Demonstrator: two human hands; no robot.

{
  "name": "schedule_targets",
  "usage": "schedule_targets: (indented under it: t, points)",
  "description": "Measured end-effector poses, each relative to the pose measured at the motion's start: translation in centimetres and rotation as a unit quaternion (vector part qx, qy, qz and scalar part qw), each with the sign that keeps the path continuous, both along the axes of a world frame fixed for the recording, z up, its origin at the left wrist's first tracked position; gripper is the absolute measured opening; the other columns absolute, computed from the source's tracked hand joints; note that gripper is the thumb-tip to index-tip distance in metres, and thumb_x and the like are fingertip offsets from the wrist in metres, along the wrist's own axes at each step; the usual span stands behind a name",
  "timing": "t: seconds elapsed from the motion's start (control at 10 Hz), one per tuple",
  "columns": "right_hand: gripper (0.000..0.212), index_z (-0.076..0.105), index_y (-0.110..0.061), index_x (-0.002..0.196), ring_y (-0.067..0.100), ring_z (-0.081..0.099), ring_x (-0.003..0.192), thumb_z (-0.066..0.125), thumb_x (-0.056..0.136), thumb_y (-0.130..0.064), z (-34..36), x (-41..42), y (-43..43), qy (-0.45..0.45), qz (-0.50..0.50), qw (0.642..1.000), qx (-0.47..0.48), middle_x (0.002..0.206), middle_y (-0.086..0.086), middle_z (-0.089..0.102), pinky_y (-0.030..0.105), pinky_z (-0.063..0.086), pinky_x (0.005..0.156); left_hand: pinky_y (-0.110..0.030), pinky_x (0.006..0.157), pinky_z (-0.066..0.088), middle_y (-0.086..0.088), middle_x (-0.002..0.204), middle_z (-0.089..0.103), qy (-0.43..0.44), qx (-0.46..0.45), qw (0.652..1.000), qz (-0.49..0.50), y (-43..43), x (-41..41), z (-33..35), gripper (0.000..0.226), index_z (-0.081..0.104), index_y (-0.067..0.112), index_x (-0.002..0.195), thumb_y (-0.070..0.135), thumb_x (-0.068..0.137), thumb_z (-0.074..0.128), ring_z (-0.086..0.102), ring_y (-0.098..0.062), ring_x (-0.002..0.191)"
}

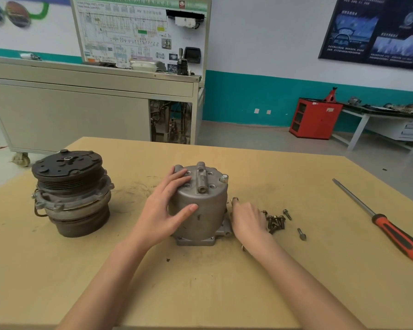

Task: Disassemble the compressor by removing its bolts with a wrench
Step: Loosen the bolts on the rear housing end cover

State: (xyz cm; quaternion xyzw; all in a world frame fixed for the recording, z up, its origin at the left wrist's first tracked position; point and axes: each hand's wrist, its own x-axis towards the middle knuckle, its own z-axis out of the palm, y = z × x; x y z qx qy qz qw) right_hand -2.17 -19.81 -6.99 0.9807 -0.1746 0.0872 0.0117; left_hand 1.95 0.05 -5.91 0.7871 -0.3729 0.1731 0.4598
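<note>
The grey aluminium compressor housing point(200, 210) stands upright on the tan table point(200, 282). My left hand point(167, 210) rests on its left side, fingers over the top edge and thumb on the front wall. My right hand point(247, 221) is low beside the housing's right flank, its fingers curled and mostly hidden, and it pinches a small bolt point(235, 199) at its fingertips. Several removed bolts point(275, 221) lie in a heap just right of that hand, and a single bolt point(301, 234) lies further right. No wrench shows.
The compressor's dark pulley and clutch half point(69, 191) stands at the table's left. A long tool with an orange-black handle point(391, 232) lies diagonally at the right edge. Beyond the table are a wheeled cabinet point(81, 115) and a red cabinet point(315, 119).
</note>
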Motion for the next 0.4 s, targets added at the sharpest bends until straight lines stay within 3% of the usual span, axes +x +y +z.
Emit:
schedule_targets:
  t: [0.1, 0.2, 0.3, 0.4]
  points:
    - [0.029, 0.053, -0.002, 0.117, 0.031, 0.058, 0.104, 0.038, 0.093, 0.006, -0.3, 0.3, 0.1, 0.029, -0.001, 1.000, 0.003, 0.114, 0.015, 0.059, 0.033, 0.036, 0.068, -0.022, 0.114, 0.017, 0.021, 0.146, 0.036, 0.000, 0.002, 1.000, 0.005, 0.0, 0.2, -0.3, 0.061, 0.045, 0.032, 0.133, 0.061, 0.079, 0.054, 0.015, 0.004, 0.145]
    - [0.028, 0.053, -0.002, 0.117, 0.030, 0.059, 0.103, 0.038, 0.094, 0.004, -0.6, 0.1, -0.2, 0.040, 0.001, 0.999, 0.004, 0.114, 0.014, 0.060, 0.032, 0.036, 0.067, -0.026, 0.115, 0.019, 0.025, 0.147, 0.032, -0.003, 0.006, 1.000, 0.014, 0.1, 0.1, -0.8, 0.059, 0.044, 0.032, 0.134, 0.058, 0.084, 0.060, 0.014, 0.006, 0.145]
    - [0.024, 0.051, -0.009, 0.119, 0.029, 0.060, 0.099, 0.040, 0.098, -0.008, 0.1, -0.1, 0.0, 0.028, 0.001, 1.000, 0.011, 0.111, 0.011, 0.062, 0.030, 0.036, 0.065, -0.025, 0.118, 0.015, 0.028, 0.152, 0.020, 0.007, 0.019, 1.000, 0.019, -0.4, -0.4, 0.2, 0.064, 0.034, 0.033, 0.141, 0.049, 0.085, 0.060, 0.007, 0.007, 0.145]
    - [0.030, 0.048, -0.020, 0.126, 0.027, 0.063, 0.083, 0.040, 0.100, -0.030, 2.2, -3.3, -1.3, -0.101, -0.013, 0.993, 0.063, 0.090, 0.005, 0.067, 0.029, 0.037, 0.057, -0.008, 0.112, 0.015, 0.030, 0.153, 0.021, -0.024, 0.002, 0.998, 0.059, 2.8, -2.6, -0.1, 0.064, 0.030, 0.039, 0.143, 0.052, 0.087, 0.056, 0.015, 0.012, 0.141]
